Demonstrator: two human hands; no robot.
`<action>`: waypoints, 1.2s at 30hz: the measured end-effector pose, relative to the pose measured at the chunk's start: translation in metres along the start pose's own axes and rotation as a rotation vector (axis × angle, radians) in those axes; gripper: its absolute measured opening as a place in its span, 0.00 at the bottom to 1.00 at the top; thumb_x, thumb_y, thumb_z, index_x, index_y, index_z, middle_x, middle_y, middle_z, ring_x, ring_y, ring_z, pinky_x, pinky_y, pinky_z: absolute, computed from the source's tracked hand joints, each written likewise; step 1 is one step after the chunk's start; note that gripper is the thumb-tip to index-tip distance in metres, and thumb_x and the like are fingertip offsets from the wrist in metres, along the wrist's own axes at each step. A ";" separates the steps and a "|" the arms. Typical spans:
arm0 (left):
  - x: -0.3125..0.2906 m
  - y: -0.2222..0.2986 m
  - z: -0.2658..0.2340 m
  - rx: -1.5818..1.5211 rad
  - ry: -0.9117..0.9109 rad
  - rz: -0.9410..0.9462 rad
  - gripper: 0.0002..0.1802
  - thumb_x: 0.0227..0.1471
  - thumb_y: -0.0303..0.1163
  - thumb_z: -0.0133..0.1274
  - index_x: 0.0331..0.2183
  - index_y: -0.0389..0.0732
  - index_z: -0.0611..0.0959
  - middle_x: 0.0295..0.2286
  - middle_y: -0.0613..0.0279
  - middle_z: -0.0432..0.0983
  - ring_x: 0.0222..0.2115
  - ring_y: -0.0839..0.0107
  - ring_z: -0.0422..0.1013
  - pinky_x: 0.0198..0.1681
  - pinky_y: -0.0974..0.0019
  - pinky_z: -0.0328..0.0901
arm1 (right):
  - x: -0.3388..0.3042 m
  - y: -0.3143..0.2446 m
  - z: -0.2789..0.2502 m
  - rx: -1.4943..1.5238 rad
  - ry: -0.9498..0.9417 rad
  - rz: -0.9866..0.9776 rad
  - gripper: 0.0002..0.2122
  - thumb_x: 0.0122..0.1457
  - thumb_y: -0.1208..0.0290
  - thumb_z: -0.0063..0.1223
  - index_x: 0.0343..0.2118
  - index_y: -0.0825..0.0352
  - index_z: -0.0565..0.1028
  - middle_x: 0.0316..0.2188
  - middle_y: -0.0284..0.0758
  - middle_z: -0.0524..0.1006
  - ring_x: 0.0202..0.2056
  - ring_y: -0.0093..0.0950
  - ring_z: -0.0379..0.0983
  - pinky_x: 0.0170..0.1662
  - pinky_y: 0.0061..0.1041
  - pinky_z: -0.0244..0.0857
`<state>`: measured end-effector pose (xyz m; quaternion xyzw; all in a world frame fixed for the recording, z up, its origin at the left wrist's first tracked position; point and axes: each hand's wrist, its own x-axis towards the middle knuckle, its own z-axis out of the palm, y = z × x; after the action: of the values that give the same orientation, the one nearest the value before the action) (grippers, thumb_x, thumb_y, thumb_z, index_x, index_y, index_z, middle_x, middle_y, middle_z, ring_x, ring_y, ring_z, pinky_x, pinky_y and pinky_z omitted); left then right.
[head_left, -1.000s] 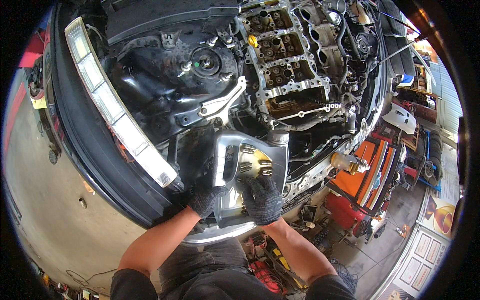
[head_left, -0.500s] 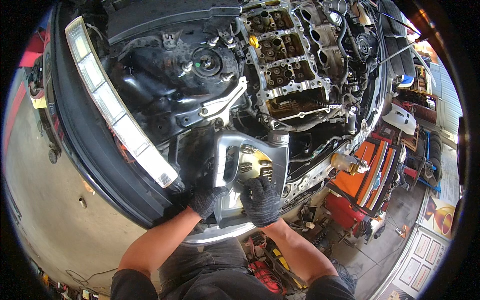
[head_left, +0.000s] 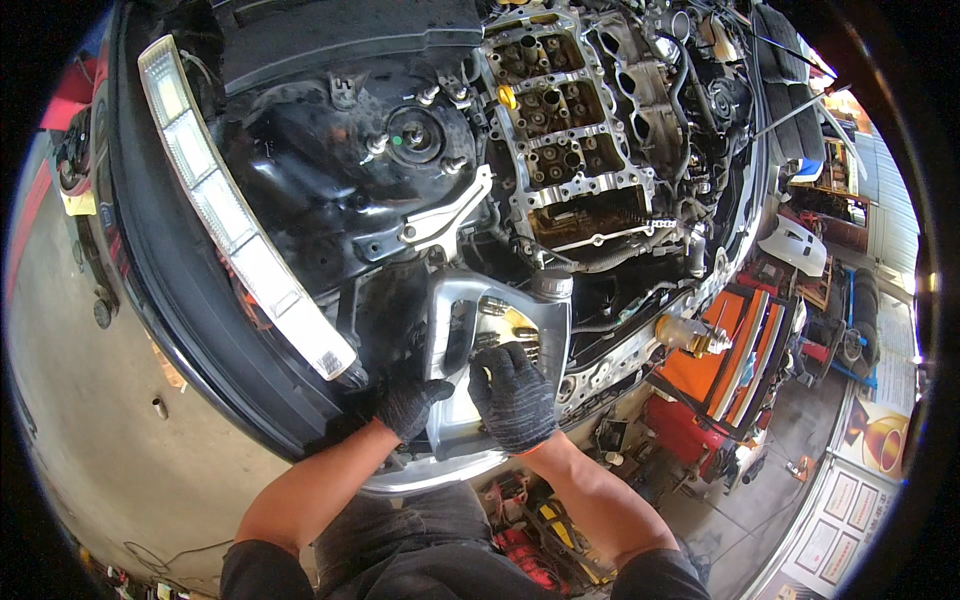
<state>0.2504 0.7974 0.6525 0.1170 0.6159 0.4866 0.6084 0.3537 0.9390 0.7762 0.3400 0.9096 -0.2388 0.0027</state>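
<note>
A grey plastic oil jug (head_left: 437, 320) with its side cut open leans at the front edge of the engine bay, cap and handle still on it. Small dark metal engine parts (head_left: 490, 308) lie in oil inside. My gloved left hand (head_left: 408, 405) grips the jug's lower left side, thumb at the rim. Over the opening, my gloved right hand (head_left: 513, 400) has its fingers curled down beside the parts. What its fingertips hold, if anything, is hidden. Beyond the jug, the opened engine's cylinder head (head_left: 565, 130) shows bare metal and oily bays.
A long clear headlight (head_left: 225, 215) runs along the left fender. A metal bracket (head_left: 450, 215) juts out just beyond the jug. To the right, a bottle of amber liquid (head_left: 680, 332) stands near an orange-topped tool cart (head_left: 690, 370). Tools lie on the floor below.
My right hand has shifted slightly left and its fingers have curled more inside the jug. The left hand stays at the jug's side. The whole view has shifted slightly.
</note>
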 end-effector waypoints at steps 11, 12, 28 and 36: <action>-0.002 0.019 0.003 -0.347 -0.112 -0.160 0.38 0.44 0.25 0.65 0.59 0.35 0.76 0.50 0.59 0.78 0.47 0.66 0.73 0.51 0.62 0.70 | 0.129 0.079 -0.107 -0.085 0.194 -0.057 0.07 0.56 0.73 0.62 0.38 0.63 0.79 0.37 0.43 0.78 0.39 0.49 0.75 0.41 0.45 0.72; -0.003 0.019 0.003 -0.310 -0.106 -0.170 0.41 0.41 0.22 0.66 0.61 0.36 0.76 0.52 0.59 0.78 0.50 0.64 0.73 0.52 0.62 0.71 | 0.151 0.091 -0.107 -0.241 0.178 -0.129 0.08 0.56 0.72 0.62 0.39 0.62 0.79 0.39 0.43 0.78 0.42 0.49 0.74 0.45 0.46 0.71; -0.008 0.053 -0.009 0.277 -0.096 0.158 0.39 0.50 0.35 0.65 0.62 0.35 0.72 0.52 0.43 0.78 0.53 0.50 0.73 0.60 0.49 0.64 | 0.274 0.203 -0.007 -0.855 0.218 -0.425 0.09 0.55 0.66 0.59 0.37 0.63 0.81 0.63 0.43 0.70 0.67 0.50 0.59 0.67 0.59 0.53; -0.008 0.031 -0.002 0.138 -0.126 0.130 0.38 0.49 0.35 0.66 0.60 0.36 0.74 0.50 0.44 0.79 0.52 0.49 0.74 0.59 0.50 0.65 | 0.276 0.196 -0.004 -0.841 0.245 -0.406 0.11 0.52 0.67 0.60 0.38 0.61 0.83 0.65 0.42 0.68 0.69 0.50 0.56 0.67 0.58 0.52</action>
<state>0.2366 0.8062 0.6798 0.2284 0.5995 0.4732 0.6038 0.2637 1.2394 0.6485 0.1508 0.9689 0.1957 -0.0142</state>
